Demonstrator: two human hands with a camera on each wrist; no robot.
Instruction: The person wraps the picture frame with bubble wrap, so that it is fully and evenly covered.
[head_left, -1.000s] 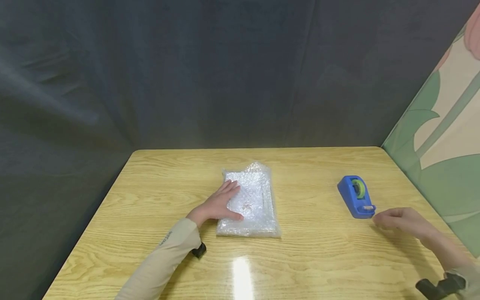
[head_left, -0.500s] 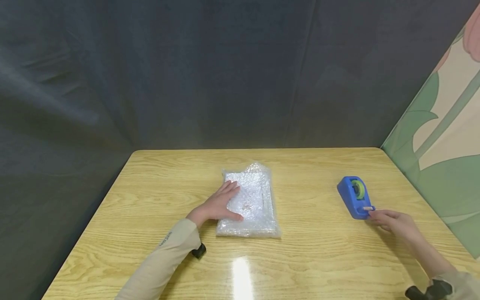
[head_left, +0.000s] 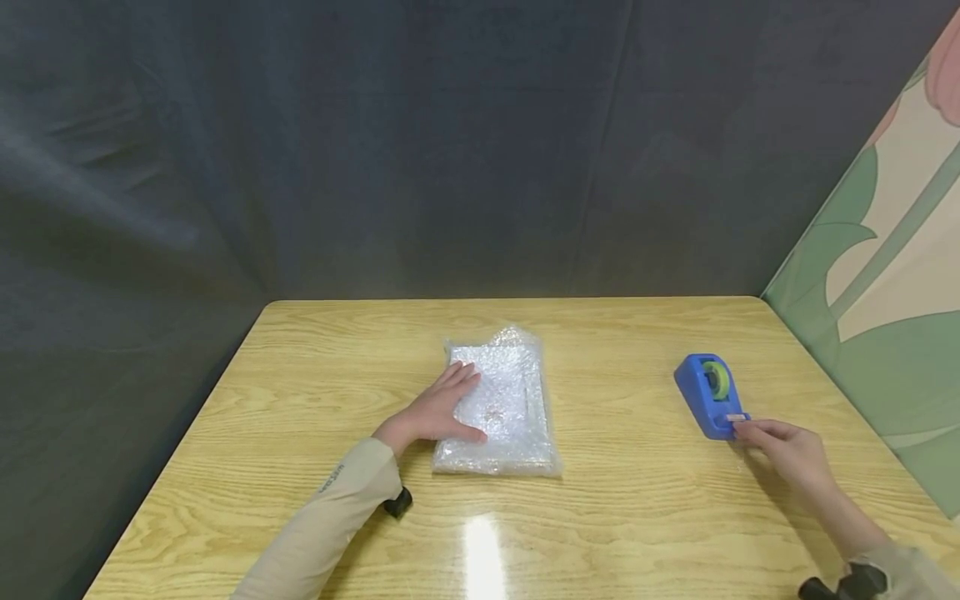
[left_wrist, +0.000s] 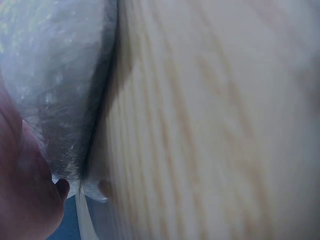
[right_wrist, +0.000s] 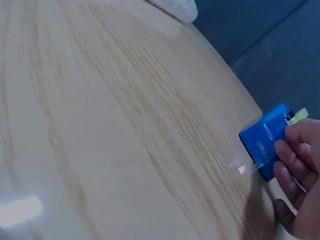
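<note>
A flat package in clear bubble wrap (head_left: 513, 400) lies mid-table, with a pale rectangular item showing through it. My left hand (head_left: 438, 412) rests on its left part, fingers spread; the left wrist view shows only the hand's edge beside the wrapped side. On the right stands a blue tape dispenser (head_left: 702, 404) holding a yellow-green roll (head_left: 718, 381). At its front end my right hand (head_left: 791, 450) pinches tape between thumb and fingertips. In the right wrist view, a short strip of clear tape (right_wrist: 256, 166) sticks out from the fingers, across the dispenser's lettered side.
The wood-grain table (head_left: 615, 517) runs back to a dark curtain (head_left: 450, 150). A leaf-patterned panel (head_left: 892, 325) borders the right side. Light glares off the tabletop near the front. Black wrist cameras (head_left: 399, 502) sit on both wrists.
My right hand has moved left to the dispenser's front end and now pinches the tape there. The left hand and the package have stayed in place.
</note>
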